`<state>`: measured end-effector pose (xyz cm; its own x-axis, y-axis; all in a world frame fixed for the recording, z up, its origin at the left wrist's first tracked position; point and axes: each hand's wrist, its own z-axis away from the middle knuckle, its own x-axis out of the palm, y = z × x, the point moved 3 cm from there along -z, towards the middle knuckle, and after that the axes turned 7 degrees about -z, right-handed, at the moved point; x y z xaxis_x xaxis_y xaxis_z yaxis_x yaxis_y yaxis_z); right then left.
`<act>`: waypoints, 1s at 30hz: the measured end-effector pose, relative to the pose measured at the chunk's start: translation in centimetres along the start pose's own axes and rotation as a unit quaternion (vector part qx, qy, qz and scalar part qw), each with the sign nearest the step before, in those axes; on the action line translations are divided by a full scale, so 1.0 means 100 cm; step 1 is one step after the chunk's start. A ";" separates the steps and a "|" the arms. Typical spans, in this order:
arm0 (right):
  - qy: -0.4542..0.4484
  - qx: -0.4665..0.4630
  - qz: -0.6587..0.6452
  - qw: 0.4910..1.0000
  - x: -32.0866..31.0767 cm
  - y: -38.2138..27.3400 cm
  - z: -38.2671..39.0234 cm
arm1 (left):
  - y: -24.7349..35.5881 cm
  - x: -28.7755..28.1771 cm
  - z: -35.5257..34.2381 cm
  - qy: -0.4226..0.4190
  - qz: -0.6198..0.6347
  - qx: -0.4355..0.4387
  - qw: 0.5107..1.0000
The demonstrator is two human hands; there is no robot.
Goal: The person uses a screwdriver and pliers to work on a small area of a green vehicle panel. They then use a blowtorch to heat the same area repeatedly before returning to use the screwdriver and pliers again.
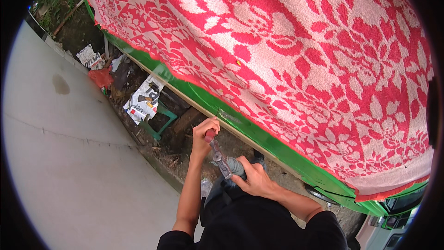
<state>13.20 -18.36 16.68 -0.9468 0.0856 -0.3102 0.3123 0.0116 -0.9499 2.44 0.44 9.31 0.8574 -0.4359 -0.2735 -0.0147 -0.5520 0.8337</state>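
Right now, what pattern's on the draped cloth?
The cloth has red and pale-pink flowers and leaves; best seen in the head view.

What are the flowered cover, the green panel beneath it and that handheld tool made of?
Flowered cover: thick woven fabric, perhaps cotton, matte; nubbly, towel-like texture and soft folds show it.
Green panel: probably painted metal, glossy from its bright sheen, though plastic is possible.
Tool: head likely dull, scuffed metal, judging by its patchy grey; red handle could be plastic or rubber.

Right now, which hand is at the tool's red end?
The left hand, closed around the red end; the right hand is at the tool's grey end instead.
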 end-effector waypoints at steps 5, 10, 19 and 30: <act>-0.007 0.023 -0.016 1.000 0.003 -0.003 -0.005 | -0.008 -0.003 -0.009 0.022 0.009 -0.020 1.000; -0.026 0.036 -0.006 0.999 0.006 -0.013 -0.019 | -0.018 -0.006 -0.021 0.033 -0.001 -0.052 0.998; -0.007 -0.183 0.138 0.973 0.003 -0.023 -0.033 | -0.021 -0.001 -0.018 0.016 0.005 -0.023 1.000; -0.044 0.064 0.031 0.996 0.006 0.003 -0.025 | -0.031 -0.002 0.003 0.015 -0.006 -0.012 1.000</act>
<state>12.92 -15.82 16.28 -0.9307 -0.0060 -0.3656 0.3637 -0.1187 -0.9239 2.14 2.07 6.64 0.8725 -0.4076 -0.2695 0.0080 -0.5394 0.8420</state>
